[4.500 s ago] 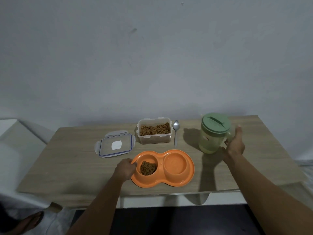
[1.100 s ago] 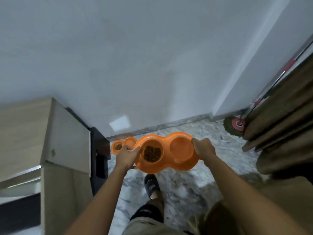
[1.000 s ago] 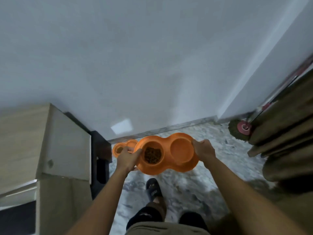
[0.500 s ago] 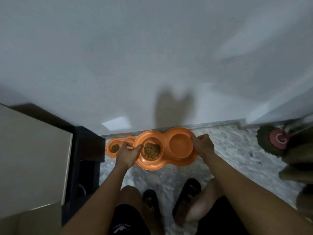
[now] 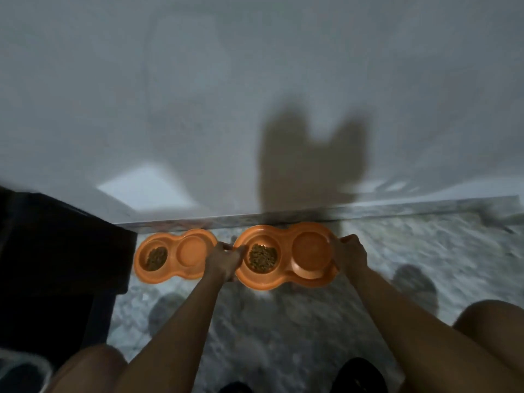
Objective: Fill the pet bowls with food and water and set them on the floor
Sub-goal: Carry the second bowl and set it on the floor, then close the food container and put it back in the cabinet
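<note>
Double bowl (image 5: pixel 286 258) held at both ends: left hand (image 5: pixel 222 260) closed on the kibble-side rim, right hand (image 5: pixel 349 255) closed on the other end. Long axis runs left-right, parallel to the skirting (image 5: pixel 397 207), so each hand is at its own end and neither is nearer. It sits low over the marble floor (image 5: pixel 283 321), close to the wall. Judgement: coming move is straight down, then let go. Second orange bowl (image 5: pixel 174 255) is on the floor just left, almost touching the left hand. Motion blur; can't tell if the base has touched down, or if the right well holds water. Fingers under the rim are hidden.
</note>
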Tool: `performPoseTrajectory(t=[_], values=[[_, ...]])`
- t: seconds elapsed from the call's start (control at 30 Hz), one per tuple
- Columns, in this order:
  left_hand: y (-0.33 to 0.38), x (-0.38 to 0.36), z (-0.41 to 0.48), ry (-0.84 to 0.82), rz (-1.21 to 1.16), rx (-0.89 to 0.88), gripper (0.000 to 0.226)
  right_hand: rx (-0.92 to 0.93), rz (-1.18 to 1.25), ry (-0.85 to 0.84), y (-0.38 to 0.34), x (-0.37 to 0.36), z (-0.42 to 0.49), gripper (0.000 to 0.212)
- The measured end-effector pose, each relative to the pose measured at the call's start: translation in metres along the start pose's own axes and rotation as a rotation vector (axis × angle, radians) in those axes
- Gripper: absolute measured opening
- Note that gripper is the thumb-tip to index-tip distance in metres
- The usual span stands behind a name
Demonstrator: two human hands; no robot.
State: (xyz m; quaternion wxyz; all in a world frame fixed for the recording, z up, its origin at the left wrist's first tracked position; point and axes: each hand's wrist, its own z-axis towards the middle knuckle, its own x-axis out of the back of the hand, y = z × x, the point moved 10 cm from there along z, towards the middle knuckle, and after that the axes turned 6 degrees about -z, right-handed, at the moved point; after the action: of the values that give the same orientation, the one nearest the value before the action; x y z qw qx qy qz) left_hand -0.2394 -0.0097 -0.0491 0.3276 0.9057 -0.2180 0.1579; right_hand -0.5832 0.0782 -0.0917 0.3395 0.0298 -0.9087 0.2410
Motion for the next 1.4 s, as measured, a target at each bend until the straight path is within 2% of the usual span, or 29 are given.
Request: performPoseTrajectory(t=[0.1, 0.2, 0.33, 0.4, 0.47, 0.53, 0.6, 0.63, 0.7, 0.73, 0.77, 0.87, 1.1, 1.2, 1.27, 1.4], values=[[-0.024, -0.025, 0.06, 0.002, -0.002, -0.008, 0.049, 0.008, -0.018, 0.012, 0.012, -0.045, 0.055, 0.061], [-0.042, -0.041, 0.105, 0.006, 0.041, -0.025, 0.043, 0.025, -0.024, -0.017, 0.02, -0.08, 0.088, 0.06], [-0.072, -0.056, 0.167, 0.022, 0.079, -0.051, 0.061, 0.042, -0.024, -0.012, 0.02, -0.104, 0.112, 0.062], [-0.079, -0.06, 0.181, 0.029, 0.103, -0.058, 0.061, 0.043, -0.02, 0.002, 0.019, -0.109, 0.117, 0.059], [-0.069, -0.059, 0.167, 0.03, 0.109, -0.065, 0.043, 0.044, -0.008, -0.001, 0.019, -0.112, 0.117, 0.055], [-0.063, -0.058, 0.158, 0.046, 0.12, -0.087, 0.022, 0.046, -0.02, -0.007, 0.021, -0.114, 0.115, 0.061], [-0.062, -0.057, 0.154, 0.038, 0.114, -0.094, 0.019, 0.054, -0.052, -0.017, 0.02, -0.114, 0.11, 0.066], [-0.063, -0.056, 0.152, 0.031, 0.1, -0.092, 0.027, 0.068, -0.08, -0.018, 0.018, -0.114, 0.107, 0.068], [-0.062, -0.056, 0.148, 0.021, 0.07, -0.098, 0.063, 0.078, -0.154, -0.017, 0.013, -0.112, 0.099, 0.075], [-0.059, -0.056, 0.143, 0.019, 0.057, -0.092, 0.073, 0.076, -0.193, -0.012, 0.012, -0.109, 0.092, 0.078], [-0.054, -0.055, 0.136, 0.012, 0.045, -0.095, 0.073, 0.083, -0.222, -0.003, 0.01, -0.106, 0.087, 0.08], [-0.035, -0.043, 0.091, 0.005, 0.019, -0.109, 0.056, 0.108, -0.309, -0.005, 0.002, -0.091, 0.056, 0.08], [0.02, 0.044, -0.079, -0.027, 0.109, -0.105, 0.062, 0.222, -0.441, -0.119, -0.067, -0.013, -0.112, 0.073], [0.055, 0.1, -0.166, -0.025, 0.127, -0.084, 0.065, 0.34, -0.428, -0.169, -0.117, 0.037, -0.203, 0.052], [0.067, 0.121, -0.209, -0.018, 0.125, -0.086, 0.063, 0.44, -0.419, -0.182, -0.142, 0.058, -0.247, 0.048], [0.087, 0.192, -0.317, 0.043, 0.068, -0.066, 0.06, 0.577, -0.654, -0.211, -0.165, 0.072, -0.303, 0.07]])
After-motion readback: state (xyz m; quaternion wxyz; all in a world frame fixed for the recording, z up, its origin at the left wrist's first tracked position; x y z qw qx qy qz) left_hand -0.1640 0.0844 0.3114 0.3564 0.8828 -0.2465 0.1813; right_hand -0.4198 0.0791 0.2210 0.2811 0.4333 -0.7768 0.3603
